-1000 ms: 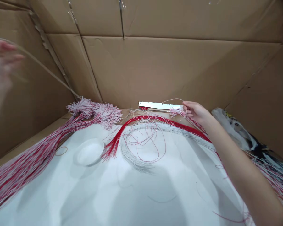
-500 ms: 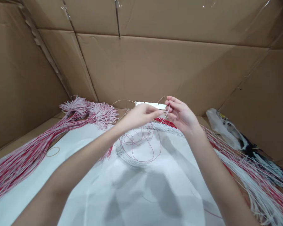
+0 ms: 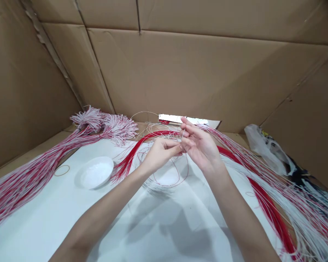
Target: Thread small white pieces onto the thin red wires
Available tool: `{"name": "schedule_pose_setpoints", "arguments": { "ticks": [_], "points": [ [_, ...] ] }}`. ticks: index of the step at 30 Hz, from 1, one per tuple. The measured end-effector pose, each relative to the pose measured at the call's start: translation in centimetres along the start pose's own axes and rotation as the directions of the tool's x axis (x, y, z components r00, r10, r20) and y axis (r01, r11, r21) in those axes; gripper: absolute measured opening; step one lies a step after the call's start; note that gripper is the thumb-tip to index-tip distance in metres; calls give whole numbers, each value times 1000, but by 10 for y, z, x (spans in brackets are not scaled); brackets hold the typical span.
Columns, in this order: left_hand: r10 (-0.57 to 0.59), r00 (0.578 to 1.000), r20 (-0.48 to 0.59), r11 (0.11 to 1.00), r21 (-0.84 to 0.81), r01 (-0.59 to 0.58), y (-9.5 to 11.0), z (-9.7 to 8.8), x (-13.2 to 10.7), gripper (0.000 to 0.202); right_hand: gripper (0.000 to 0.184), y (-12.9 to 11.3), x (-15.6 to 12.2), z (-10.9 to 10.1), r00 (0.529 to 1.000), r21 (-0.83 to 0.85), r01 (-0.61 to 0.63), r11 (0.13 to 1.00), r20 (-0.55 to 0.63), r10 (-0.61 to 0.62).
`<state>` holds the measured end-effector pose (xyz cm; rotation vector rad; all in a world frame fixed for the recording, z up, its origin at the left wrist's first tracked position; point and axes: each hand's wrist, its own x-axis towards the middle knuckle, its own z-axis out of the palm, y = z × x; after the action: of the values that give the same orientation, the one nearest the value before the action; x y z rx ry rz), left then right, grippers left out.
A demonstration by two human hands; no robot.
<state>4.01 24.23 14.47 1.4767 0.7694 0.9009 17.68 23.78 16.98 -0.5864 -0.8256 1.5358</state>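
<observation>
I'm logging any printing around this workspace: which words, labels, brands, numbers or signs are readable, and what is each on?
No readable text in view.
Plastic bag at right: dark and yellow marks, too small and blurred to tell whether they are lettering.
Cardboard walls: no lettering visible.
White strip at the back: no legible writing.
White dish: none visible.

Left hand [image 3: 160, 154], one; right hand [image 3: 202, 148], one; bowl [image 3: 106, 169], one, left of both; bag [image 3: 264, 149], one, right of both.
</observation>
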Motion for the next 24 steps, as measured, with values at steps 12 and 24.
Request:
{"name": "schedule_pose_setpoints", "arguments": {
  "ticks": [12, 24],
  "points": [
    [-140, 990, -11, 990, -15, 140, 5, -7, -6, 15, 18, -7, 4, -27, 999, -495, 24, 868, -13, -35],
    [64, 990, 122, 865, 489, -116, 12, 4, -36, 24, 16, -4, -60, -19, 772, -747, 535, -394, 622, -132]
  ]
}}
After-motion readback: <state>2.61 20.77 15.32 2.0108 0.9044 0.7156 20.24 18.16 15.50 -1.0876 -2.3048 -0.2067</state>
